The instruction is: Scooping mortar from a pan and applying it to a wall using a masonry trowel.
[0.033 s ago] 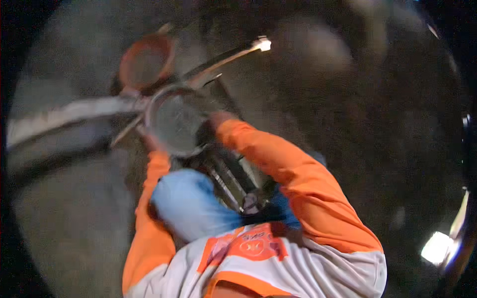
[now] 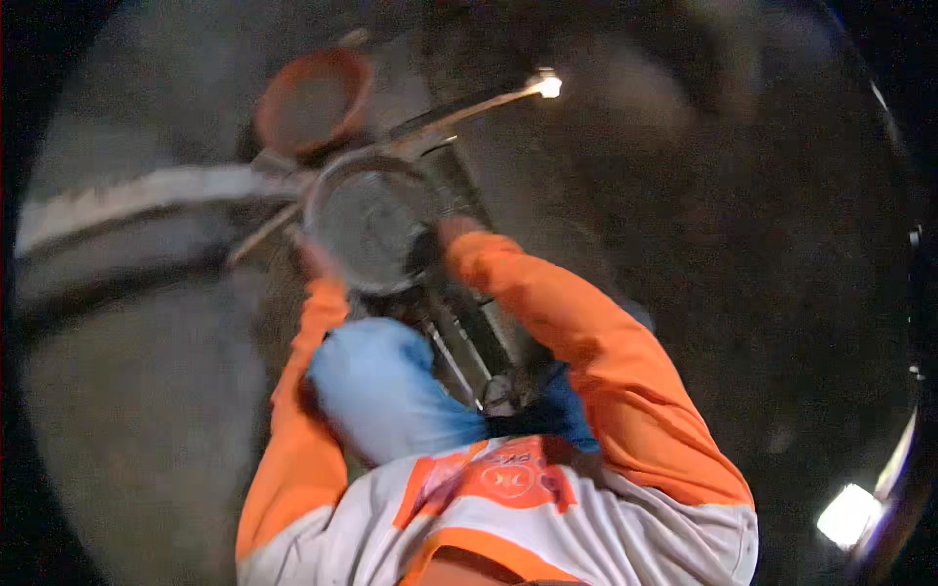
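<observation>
Between my hands is a round, shallow metal pan (image 2: pixel 366 220) filled with grey, wet-looking material like mortar. My left hand (image 2: pixel 318 259) is closed at its left rim. On the opposite side, my right hand (image 2: pixel 457 230) grips the right rim, beside a dark patch. Motion blur and the pan hide most of the fingers. Beneath the pan and toward my legs runs a dark metal frame (image 2: pixel 459 342) with two narrow, shiny rails. A reddish-orange round pan (image 2: pixel 315 103) sits just beyond, up and to the left.
A long wooden pole (image 2: pixel 459 115) slants behind the pan, with a bright spot at its far end. From the left comes a pale raised kerb-like strip (image 2: pixel 147 200). My bent knee (image 2: pixel 376 376) in blue trousers is close below the pan. A bright light (image 2: pixel 848 516) glows at lower right.
The whole scene has shifted slightly right and up in the picture, the pans and pole alike. Both hands stay at the grey-filled pan's rim.
</observation>
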A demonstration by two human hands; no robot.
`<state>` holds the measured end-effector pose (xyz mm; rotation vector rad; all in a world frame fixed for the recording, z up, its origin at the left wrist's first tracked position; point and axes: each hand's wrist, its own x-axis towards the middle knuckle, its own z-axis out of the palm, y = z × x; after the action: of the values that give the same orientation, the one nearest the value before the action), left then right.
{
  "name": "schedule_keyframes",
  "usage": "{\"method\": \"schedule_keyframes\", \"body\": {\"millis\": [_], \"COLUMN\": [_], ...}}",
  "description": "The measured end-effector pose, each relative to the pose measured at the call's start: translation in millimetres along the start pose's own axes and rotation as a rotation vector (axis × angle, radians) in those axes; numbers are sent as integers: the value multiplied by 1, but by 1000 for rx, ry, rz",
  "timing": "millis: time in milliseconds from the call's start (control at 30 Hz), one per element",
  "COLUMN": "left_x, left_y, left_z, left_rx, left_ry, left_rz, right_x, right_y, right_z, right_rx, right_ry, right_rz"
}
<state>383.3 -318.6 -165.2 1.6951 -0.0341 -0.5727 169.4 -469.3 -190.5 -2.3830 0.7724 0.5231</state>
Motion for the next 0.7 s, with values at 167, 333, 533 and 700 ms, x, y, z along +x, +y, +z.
{"method": "schedule_keyframes", "body": {"millis": [167, 333, 533, 700], "left_x": [-18, 37, -9, 45], "left_y": [-3, -57, -18, -49], "left_z": [1, -64, 0, -45], "left_rx": [63, -11, -14, -534], "left_ry": [309, 342, 352, -328], "left_rz": [-49, -86, 161, -63], "right_x": [-69, -60, -76, -100], "right_y": [-19, -30, -6, -21], "right_z": [-30, -4, -35, -119], "right_rx": [97, 145, 20, -29], "right_ry": [-67, -12, 13, 118], "right_rz": [-90, 44, 308, 316]}}
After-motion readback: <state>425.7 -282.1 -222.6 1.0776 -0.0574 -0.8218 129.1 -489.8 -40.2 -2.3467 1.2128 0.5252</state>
